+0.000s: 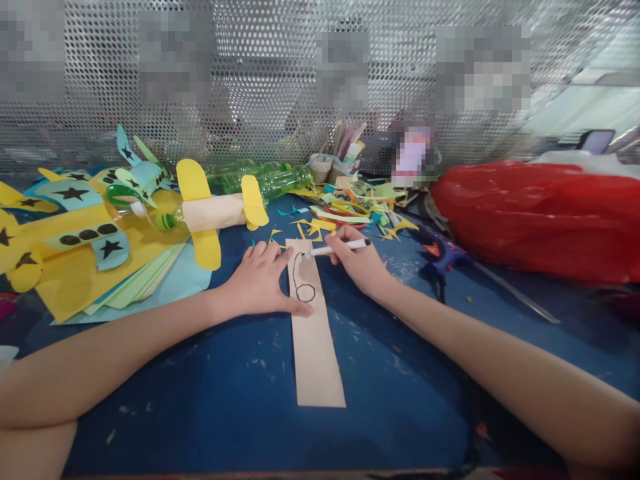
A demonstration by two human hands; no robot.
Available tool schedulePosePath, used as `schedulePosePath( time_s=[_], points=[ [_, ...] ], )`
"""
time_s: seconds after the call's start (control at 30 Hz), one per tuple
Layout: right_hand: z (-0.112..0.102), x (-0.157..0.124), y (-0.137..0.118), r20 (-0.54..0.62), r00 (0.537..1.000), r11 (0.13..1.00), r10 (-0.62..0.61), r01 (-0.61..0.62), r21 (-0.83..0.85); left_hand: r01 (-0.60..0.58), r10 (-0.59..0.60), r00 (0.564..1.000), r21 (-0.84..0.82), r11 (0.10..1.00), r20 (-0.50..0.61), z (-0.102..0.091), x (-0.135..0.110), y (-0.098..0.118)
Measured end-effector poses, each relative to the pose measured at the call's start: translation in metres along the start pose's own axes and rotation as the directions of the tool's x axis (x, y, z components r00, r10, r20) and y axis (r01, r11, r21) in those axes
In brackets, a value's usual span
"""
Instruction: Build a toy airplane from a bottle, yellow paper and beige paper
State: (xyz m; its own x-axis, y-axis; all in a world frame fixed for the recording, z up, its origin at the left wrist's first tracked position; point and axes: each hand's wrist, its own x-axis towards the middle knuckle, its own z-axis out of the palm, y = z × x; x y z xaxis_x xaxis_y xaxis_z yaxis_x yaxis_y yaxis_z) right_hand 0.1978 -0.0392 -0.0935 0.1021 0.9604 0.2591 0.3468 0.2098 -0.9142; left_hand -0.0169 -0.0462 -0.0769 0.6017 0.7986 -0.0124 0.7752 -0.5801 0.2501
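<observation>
No readable text, brand or number anywhere. Only marks: black stars [71, 193] and black ovals [89, 234] on the yellow-and-blue paper planes [35, 243], plus a black pen loop [303, 285] on the tan paper strip [316, 347], not legible as a letter or digit. No print visible on the white marker [340, 248]. The label on the container [413, 155] at the back of the desk [225, 400] is blurred out.

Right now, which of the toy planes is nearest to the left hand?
The plane with plain yellow wings and a beige body, beyond the left hand; the others, farther left, carry black stars.
</observation>
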Motion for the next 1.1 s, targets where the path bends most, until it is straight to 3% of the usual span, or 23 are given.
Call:
schedulePosePath(
  time_s=[0.63, 1.1],
  points=[
    [-0.0001, 0.0009, -0.0001, 0.036, 0.999, 0.983, 0.041, -0.047, 0.176, 0.001, -0.002, 1.000, 0.014, 1.000, 0.015, -0.0012, -0.0001, 0.0006],
    [0.0001, 0.0006, -0.0022, 0.051, 0.997, 0.982, 0.052, -0.061, 0.179, 0.005, -0.005, 1.000, 0.025, 1.000, 0.019, -0.0014, 0.0000, 0.0009]
  ],
)
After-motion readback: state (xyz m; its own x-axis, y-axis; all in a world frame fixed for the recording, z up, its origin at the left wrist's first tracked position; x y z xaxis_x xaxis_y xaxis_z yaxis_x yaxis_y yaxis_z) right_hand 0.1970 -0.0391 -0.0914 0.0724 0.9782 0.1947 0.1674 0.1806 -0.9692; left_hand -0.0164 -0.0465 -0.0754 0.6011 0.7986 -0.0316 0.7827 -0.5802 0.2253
